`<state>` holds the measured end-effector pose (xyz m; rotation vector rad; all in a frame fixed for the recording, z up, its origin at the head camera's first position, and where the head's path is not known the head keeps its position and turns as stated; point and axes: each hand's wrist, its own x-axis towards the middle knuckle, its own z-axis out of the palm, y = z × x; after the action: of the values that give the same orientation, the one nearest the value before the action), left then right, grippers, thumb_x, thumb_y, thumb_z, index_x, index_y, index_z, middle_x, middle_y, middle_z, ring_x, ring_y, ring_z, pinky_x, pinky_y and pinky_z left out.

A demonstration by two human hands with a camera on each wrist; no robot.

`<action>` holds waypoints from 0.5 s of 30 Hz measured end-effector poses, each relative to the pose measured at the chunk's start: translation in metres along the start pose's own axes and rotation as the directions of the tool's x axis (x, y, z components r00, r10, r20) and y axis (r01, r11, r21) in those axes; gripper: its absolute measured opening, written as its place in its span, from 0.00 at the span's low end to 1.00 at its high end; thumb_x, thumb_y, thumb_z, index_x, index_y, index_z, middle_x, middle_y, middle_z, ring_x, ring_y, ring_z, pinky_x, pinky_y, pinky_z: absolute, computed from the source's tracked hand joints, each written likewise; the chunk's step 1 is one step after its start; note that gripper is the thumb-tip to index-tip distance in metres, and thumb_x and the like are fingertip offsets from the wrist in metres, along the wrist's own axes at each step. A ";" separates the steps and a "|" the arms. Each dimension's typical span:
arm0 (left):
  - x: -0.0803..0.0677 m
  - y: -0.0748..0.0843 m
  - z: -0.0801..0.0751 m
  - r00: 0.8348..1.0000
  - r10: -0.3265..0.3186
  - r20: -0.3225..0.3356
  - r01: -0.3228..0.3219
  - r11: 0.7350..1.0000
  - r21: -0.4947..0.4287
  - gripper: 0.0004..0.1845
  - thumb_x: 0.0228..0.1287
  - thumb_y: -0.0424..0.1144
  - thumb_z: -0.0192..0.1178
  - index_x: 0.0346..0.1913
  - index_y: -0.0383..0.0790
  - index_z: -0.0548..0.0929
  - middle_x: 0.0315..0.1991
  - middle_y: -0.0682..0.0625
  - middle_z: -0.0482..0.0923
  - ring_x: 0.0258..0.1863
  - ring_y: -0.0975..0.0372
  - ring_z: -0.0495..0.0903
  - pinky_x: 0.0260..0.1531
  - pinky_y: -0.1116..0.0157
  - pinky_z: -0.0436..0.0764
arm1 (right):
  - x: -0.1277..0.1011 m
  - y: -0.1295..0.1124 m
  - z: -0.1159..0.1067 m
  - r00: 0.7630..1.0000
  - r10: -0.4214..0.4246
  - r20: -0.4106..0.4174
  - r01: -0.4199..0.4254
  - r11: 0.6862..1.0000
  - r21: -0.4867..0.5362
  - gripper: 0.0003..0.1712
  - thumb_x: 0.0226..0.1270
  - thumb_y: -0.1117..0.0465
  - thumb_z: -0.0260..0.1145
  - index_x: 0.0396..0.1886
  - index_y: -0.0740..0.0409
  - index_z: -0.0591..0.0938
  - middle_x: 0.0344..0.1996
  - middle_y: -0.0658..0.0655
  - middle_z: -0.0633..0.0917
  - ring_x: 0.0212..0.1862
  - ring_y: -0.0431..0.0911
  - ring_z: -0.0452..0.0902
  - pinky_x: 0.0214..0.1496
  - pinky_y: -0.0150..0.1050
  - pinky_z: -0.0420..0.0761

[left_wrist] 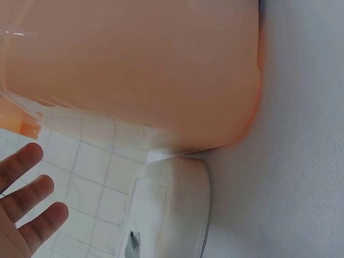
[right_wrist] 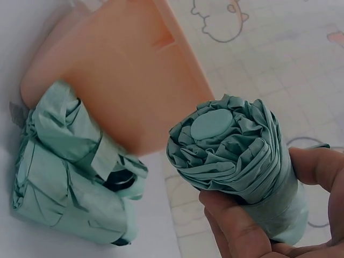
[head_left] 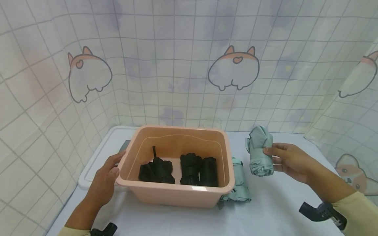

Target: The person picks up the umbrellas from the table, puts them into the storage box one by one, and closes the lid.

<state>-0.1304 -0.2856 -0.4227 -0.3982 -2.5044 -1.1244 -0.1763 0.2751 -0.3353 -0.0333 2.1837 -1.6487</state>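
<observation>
A peach plastic bin (head_left: 177, 193) stands on the white table and holds several black folded umbrellas (head_left: 192, 168). My left hand (head_left: 104, 178) rests with straight fingers (left_wrist: 29, 201) against the bin's left rim. My right hand (head_left: 287, 160) grips a mint-green folded umbrella (head_left: 260, 152) upright in the air, right of the bin. In the right wrist view its round cap (right_wrist: 212, 124) faces the camera, fingers (right_wrist: 236, 226) wrapped round the body. A second mint-green folded umbrella (head_left: 237, 183) lies on the table against the bin's right wall, also seen as the lying umbrella (right_wrist: 70, 177).
A white lidded box (head_left: 97, 157) sits behind the bin at the left, its corner (left_wrist: 172, 209) close to my left hand. A checked curtain with cartoon animals (head_left: 233, 67) encloses the table at back and sides.
</observation>
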 end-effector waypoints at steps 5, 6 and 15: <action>0.001 0.000 0.000 1.000 -0.007 0.004 0.007 1.000 0.014 0.26 0.81 0.44 0.38 0.78 0.53 0.64 0.68 0.38 0.72 0.55 0.42 0.80 0.50 0.47 0.81 | -0.001 -0.010 0.002 1.000 -0.015 0.009 0.015 1.000 0.004 0.52 0.79 0.49 0.61 0.79 0.75 0.43 0.74 0.74 0.58 0.74 0.70 0.59 0.68 0.54 0.68; 0.001 0.000 0.000 1.000 -0.007 0.005 0.007 1.000 0.013 0.26 0.81 0.44 0.38 0.78 0.52 0.64 0.68 0.38 0.72 0.56 0.41 0.79 0.50 0.43 0.81 | -0.001 -0.012 0.003 1.000 -0.019 0.011 0.019 1.000 0.003 0.51 0.79 0.49 0.61 0.79 0.75 0.43 0.75 0.74 0.58 0.74 0.71 0.58 0.68 0.54 0.68; 0.000 0.000 -0.001 1.000 -0.011 0.009 0.011 1.000 0.008 0.26 0.81 0.44 0.38 0.78 0.50 0.64 0.67 0.34 0.71 0.59 0.36 0.77 0.53 0.31 0.74 | -0.003 -0.027 0.013 0.999 -0.048 0.023 0.048 0.999 0.015 0.53 0.78 0.49 0.62 0.79 0.74 0.41 0.76 0.74 0.56 0.75 0.72 0.55 0.68 0.57 0.65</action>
<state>-0.1305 -0.2861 -0.4218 -0.3885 -2.5216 -1.1194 -0.1755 0.2556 -0.3122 -0.1015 2.1688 -1.6820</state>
